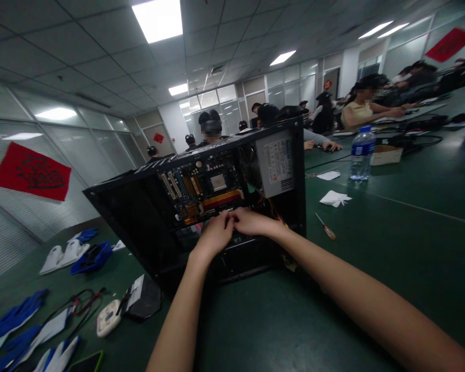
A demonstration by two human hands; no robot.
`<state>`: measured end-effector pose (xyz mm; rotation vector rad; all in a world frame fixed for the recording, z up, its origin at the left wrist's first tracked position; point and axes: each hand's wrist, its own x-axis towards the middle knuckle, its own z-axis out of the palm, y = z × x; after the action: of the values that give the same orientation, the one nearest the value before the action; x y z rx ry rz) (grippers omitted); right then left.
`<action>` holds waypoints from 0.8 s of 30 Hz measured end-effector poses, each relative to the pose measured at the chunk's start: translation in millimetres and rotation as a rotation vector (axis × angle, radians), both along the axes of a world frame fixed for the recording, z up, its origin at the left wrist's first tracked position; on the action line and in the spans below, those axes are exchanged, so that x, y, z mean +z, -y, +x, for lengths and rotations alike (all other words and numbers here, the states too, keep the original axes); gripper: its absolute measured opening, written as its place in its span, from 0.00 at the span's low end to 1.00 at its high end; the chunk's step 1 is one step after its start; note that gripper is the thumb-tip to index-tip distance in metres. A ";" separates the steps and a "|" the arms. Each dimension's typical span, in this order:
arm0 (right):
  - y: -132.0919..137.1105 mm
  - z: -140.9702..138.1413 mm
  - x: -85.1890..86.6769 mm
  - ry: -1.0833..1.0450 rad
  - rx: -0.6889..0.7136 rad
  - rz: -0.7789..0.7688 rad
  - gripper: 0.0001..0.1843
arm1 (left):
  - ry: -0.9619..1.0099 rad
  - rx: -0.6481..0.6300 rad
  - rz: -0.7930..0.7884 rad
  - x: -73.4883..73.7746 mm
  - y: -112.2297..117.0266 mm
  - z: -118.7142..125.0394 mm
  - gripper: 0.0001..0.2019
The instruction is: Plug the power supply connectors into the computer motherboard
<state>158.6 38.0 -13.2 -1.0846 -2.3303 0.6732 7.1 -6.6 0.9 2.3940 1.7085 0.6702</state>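
Open computer case (134, 217) standing on the green table (391, 248), its side panel off and the open side facing the wearer. The motherboard (201, 188) and power supply (277, 165) sit mounted inside. The 2 hands, left hand (216, 235) and right hand (251, 221), touch at the motherboard's lower edge with fingers curled inward; whether they pinch anything cannot be told. A screwdriver (326, 227) lies untouched to the right of the case. Judged from this, interior work is under way and the case is not yet closed.

Hidden under left hand (215, 235) and right hand (252, 222) inside case (139, 217): any held part. Cropped at bottom edge: phone (86, 362), gloves (58, 356). Unreadably small: label (278, 161) print.
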 end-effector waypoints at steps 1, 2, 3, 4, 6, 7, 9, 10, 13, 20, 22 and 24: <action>-1.4 -2.8 0.5 -0.108 -0.013 0.011 0.13 | 0.040 0.002 0.053 1.3 1.4 0.5 0.11; -1.8 -5.7 2.4 -0.212 -0.032 0.009 0.12 | 0.088 0.000 0.108 2.4 2.7 1.0 0.11; -1.1 -8.4 5.8 -0.316 -0.052 -0.010 0.11 | 0.145 -0.003 0.157 3.4 3.8 1.4 0.11; 0.9 -10.8 10.4 -0.416 -0.072 -0.052 0.10 | 0.211 0.001 0.193 4.2 4.8 1.8 0.11; 8.6 -13.5 22.0 -0.595 -0.085 -0.187 0.08 | 0.362 -0.006 0.230 6.1 6.8 2.4 0.11; 13.6 -13.8 28.2 -0.652 -0.082 -0.272 0.08 | 0.436 -0.018 0.224 7.9 8.1 2.5 0.11; 24.2 -12.5 39.8 -0.711 -0.052 -0.377 0.07 | 0.559 -0.064 0.165 14.9 13.1 1.6 0.12; 29.0 -11.1 44.7 -0.731 -0.033 -0.395 0.07 | 0.596 -0.091 0.115 20.7 17.4 0.4 0.13; 39.8 -6.6 54.6 -0.745 0.004 -0.368 0.07 | 0.581 -0.194 -0.071 47.6 40.9 -6.6 0.21; 67.7 0.1 59.5 -0.137 0.256 0.119 0.12 | -0.099 -0.162 -0.309 103.6 126.6 -28.7 0.29; 79.9 0.8 60.9 0.114 0.252 0.278 0.11 | -0.181 -0.148 -0.338 105.6 140.2 -32.5 0.28; 90.6 1.8 63.6 0.272 0.222 0.378 0.12 | -0.196 -0.142 -0.359 105.3 146.6 -34.4 0.26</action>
<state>160.4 -52.6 50.4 -0.7916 -2.6932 0.1475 -27.3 -153.2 106.2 2.3505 1.5460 0.0985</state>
